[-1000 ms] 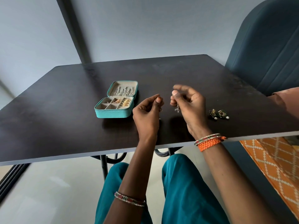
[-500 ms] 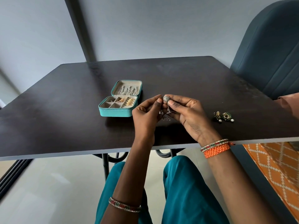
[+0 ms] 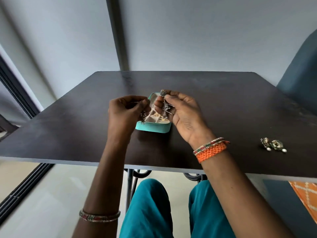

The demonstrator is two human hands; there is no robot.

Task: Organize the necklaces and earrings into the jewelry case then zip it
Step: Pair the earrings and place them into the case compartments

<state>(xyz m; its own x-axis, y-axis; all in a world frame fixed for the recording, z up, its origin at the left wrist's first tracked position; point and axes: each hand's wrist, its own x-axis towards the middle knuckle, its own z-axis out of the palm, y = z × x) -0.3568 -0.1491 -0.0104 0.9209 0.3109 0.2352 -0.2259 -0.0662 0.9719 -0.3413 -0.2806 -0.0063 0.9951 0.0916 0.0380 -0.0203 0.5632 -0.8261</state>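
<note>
Two hands are working above one teal jewelry case [image 3: 153, 127], which is lying open on the dark table [image 3: 223, 107], just past the middle toward twelve o'clock from the near edge. The right hand [image 3: 184, 114] is pinching one long silver drop earring [image 3: 164, 103] by its round flower top between thumb and fingertips, the dangle hanging down across the palm above the case. The left hand [image 3: 124, 111] is curling its fingers round a second silver earring [image 3: 142, 114], mostly hidden, at nine o'clock of the case. Inside the case, several small compartments are holding gold-coloured pieces too small to count. One pair of green and gold earrings with pearl drops [image 3: 273, 145] is lying on the table at about four o'clock from the case, well apart. No writing is showing anywhere.
</note>
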